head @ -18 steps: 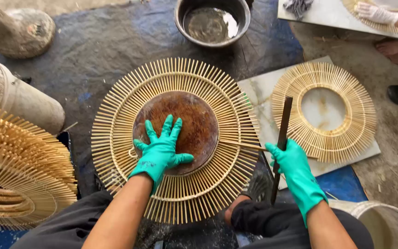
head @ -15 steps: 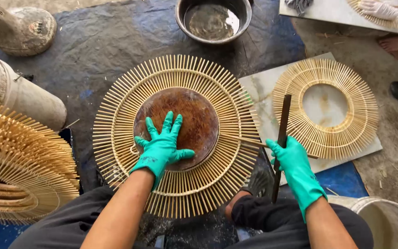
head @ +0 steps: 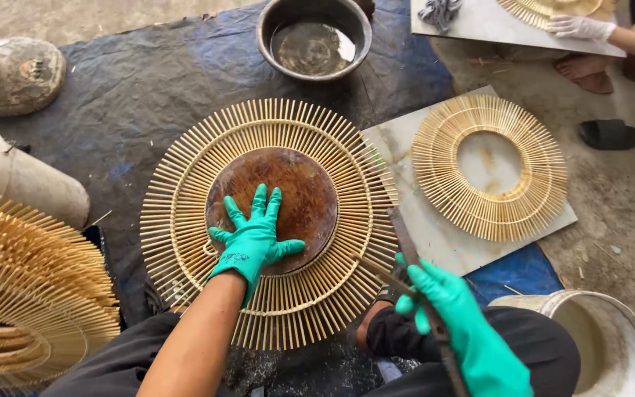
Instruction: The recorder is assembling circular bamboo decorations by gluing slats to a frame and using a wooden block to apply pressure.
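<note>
While the left hand (head: 253,239) presses flat on the disc (head: 273,206), the right hand (head: 453,316) grips a blade (head: 417,272) near the liquid-filled bowl (head: 314,37).

Pale wooden-stick ring (head: 270,224), rusty matt disc (head: 273,206), perhaps metal.

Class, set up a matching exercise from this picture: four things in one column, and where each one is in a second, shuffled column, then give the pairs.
Things:
1. left hand in a green glove
2. right hand in a green glove
3. smaller round bamboo-stick ring
4. round dark metal bowl

Places:
A. on the pale flat board
B. pressed flat on the round brown disc
C. on the dark tarp, at the top
D. gripping a dark flat blade

Pairs: 1-B, 2-D, 3-A, 4-C
</note>
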